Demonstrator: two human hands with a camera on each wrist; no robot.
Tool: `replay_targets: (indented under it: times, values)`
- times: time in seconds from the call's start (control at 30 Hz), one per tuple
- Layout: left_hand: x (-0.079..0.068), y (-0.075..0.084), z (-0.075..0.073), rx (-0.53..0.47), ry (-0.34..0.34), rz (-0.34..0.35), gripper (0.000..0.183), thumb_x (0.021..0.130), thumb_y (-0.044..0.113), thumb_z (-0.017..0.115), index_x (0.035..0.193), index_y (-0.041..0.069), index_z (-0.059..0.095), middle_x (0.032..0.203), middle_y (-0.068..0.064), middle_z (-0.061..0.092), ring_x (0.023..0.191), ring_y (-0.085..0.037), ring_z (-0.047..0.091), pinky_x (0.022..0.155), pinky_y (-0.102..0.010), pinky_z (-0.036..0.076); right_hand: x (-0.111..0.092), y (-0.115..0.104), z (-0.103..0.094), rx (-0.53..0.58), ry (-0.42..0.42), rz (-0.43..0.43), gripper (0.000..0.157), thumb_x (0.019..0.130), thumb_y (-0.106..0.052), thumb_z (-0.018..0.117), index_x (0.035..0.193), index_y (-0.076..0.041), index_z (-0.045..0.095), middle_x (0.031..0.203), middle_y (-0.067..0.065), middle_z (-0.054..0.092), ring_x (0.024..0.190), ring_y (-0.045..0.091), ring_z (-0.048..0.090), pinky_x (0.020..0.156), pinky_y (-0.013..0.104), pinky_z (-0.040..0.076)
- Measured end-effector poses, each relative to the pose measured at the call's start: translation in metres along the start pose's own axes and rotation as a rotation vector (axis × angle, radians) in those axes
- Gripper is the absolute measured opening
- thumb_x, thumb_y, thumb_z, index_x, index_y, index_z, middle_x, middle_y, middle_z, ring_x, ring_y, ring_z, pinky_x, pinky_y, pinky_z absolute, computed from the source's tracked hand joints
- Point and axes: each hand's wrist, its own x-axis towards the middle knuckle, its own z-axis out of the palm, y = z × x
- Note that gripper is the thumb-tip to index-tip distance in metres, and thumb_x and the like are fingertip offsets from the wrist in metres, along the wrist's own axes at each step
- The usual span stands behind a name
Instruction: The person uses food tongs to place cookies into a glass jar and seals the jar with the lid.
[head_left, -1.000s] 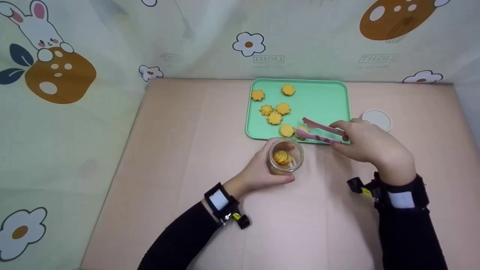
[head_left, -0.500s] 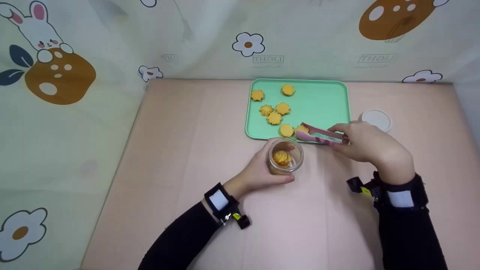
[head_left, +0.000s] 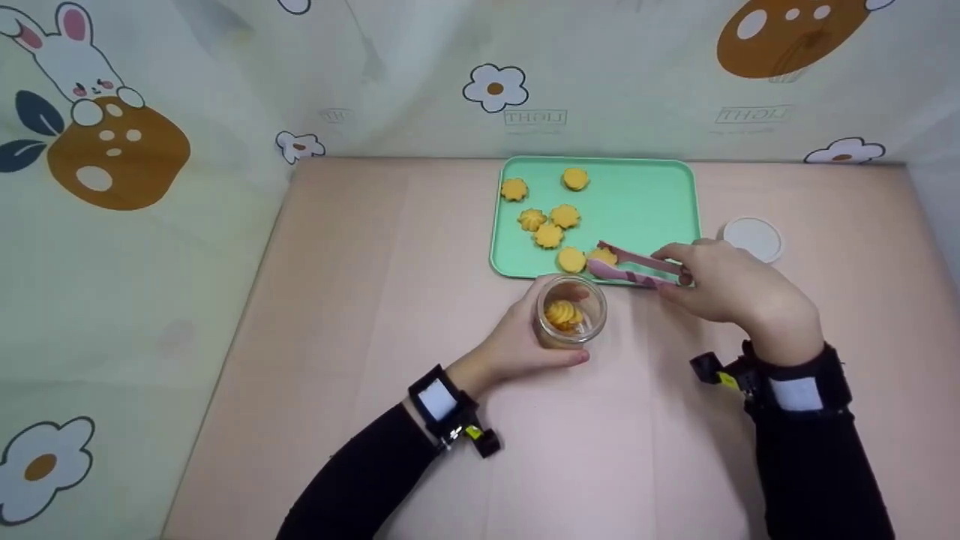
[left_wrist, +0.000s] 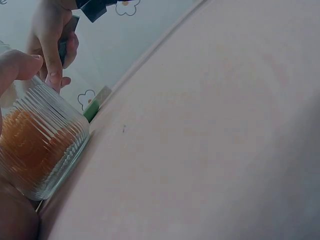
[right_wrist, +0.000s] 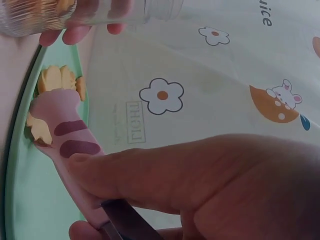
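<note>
The left hand [head_left: 517, 349] and right hand [head_left: 739, 289] are bare. The left sleeve [head_left: 360, 472] and right sleeve [head_left: 821, 472] are plain black. A black left strap [head_left: 461, 411] and black right strap [head_left: 834, 373] each carry a pale rectangular patch. Small blocky black left mount [head_left: 487, 444] and right mount [head_left: 705, 367] bear bright yellow marks; silvery fittings [head_left: 453, 434] show on the left.

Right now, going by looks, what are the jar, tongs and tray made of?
The jar: likely clear glass, glossy and ribbed, with the cookies inside showing through; clear plastic possible.
The tongs: probably plastic, fairly matte pink with darker stripes, no metallic glint.
The tray: likely moulded plastic, smooth light green with rounded corners; coated metal can't be ruled out.
</note>
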Motion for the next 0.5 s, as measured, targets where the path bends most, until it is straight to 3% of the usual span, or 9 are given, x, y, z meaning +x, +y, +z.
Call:
replay_targets:
  times: [0.2, 0.5]
  values:
    - [0.0, 0.001, 0.0, -0.007, -0.002, -0.008, 0.094, 0.079, 0.016, 0.099, 0.156, 0.019, 0.046, 0.145, 0.004, 0.065, 0.141, -0.016, 0.058, 0.127, -0.039, 0.039, -0.004, 0.001, -0.002, -0.024, 0.005, 0.001, 0.038, 0.102, -0.014, 0.074, 0.136, 0.003, 0.07, 0.11, 0.021, 0.073, 0.094, 0.033, 0.066, 0.08, 0.056, 0.058]
    - [0.0, 0.0, 0.0, -0.005, -0.003, 0.001, 0.094, 0.079, 0.016, 0.099, 0.156, 0.018, 0.045, 0.146, 0.004, 0.065, 0.141, -0.017, 0.058, 0.127, -0.039, 0.039, -0.018, 0.003, -0.012, -0.057, 0.007, 0.004, 0.033, 0.104, -0.013, 0.071, 0.135, -0.003, 0.071, 0.107, 0.016, 0.072, 0.09, 0.029, 0.063, 0.074, 0.051, 0.054]
